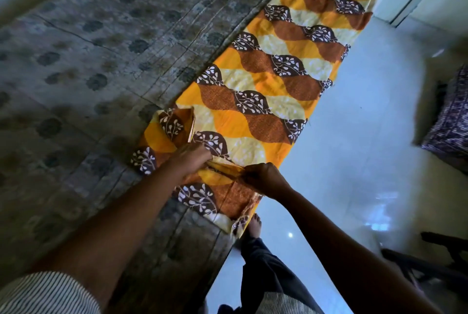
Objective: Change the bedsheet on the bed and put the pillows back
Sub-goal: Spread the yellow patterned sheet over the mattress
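A bare grey mattress (88, 60) with a faded dotted print fills the left and upper left of the frame. Along its right edge, running from top right down to centre, lies the folded bedsheet (266, 80), orange, brown and pale yellow with white leaf motifs. A glossy white tiled floor (367, 136) takes the right side. At the sheet's near end, lower centre, the left hand (190, 159) grips a fold and the right hand (263, 179) pinches the same fold just beside it. A bare foot (254, 225) stands below them.
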`<state>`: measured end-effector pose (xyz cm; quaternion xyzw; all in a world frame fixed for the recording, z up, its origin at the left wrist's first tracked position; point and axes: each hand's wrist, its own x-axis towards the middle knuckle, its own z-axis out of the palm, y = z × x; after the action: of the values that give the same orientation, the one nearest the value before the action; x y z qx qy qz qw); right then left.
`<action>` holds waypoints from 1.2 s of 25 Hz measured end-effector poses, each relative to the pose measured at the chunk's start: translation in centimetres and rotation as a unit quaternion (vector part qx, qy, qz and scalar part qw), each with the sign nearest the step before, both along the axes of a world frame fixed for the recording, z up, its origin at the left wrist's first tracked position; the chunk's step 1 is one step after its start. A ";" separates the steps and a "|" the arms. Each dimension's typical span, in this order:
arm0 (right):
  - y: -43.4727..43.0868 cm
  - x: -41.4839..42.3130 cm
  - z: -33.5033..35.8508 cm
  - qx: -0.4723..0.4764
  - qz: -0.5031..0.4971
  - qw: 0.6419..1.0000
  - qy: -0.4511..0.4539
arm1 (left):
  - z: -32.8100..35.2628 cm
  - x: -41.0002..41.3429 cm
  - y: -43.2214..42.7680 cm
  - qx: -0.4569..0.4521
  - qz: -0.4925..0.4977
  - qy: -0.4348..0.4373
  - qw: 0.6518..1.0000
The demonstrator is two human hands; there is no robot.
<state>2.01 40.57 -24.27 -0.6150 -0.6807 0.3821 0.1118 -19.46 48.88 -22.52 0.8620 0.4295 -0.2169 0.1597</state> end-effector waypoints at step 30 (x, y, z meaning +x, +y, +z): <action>-32.9 -24.2 5.4 -0.146 -0.132 0.964 0.181 | 2.6 -17.4 -41.0 -0.279 0.721 -0.531 0.346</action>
<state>-22.17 7.69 -18.90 -0.6291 -0.4987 0.5647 0.1914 -36.85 7.88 -19.90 0.0593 0.6252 0.3783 0.6800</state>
